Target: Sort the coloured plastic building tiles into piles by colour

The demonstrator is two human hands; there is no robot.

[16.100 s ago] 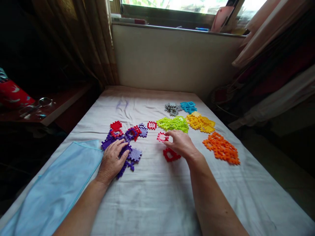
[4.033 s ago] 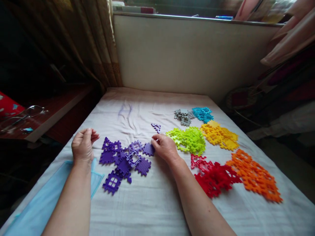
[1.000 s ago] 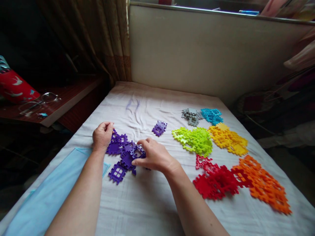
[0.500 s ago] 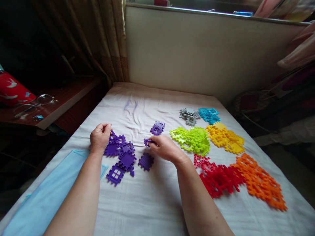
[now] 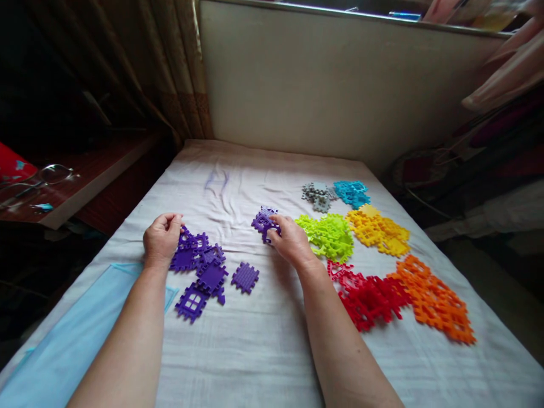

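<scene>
Okay, at mid-frame the right hand (image 5: 291,241) is down at the small purple pile (image 5: 264,221), thumb and fingertips about the right edge of a toothed purple tile there; whether that grip is pinching or letting go, I cannot tell. Over to centre left, the left hand (image 5: 161,241) has its fingers curled in, nothing visible inside, right at the upper tip of the larger purple pile (image 5: 212,276). Look at that overlap: flat interlocking tiles lying across one another, a window tile (image 5: 191,302) at the lower end, and a brick-patterned tile (image 5: 245,277) lying apart, just to the right. These look like light, stiff plastic, smooth-faced and perhaps a bit slick, so the notched rim seems the best place to take hold, or a frame bar on the windowed ones; thin bars might flex, I'd judge, but nothing looks delicate. Across the right half, on the pale sheet (image 5: 250,362), the other colours sit in their own heaps: lime-green pile (image 5: 331,235), red pile (image 5: 374,300), orange pile (image 5: 437,303), yellow pile (image 5: 382,232), blue pile (image 5: 352,194) and grey pile (image 5: 318,195). Lower left, a light-blue cloth (image 5: 80,334) runs partly beneath the left forearm.
</scene>
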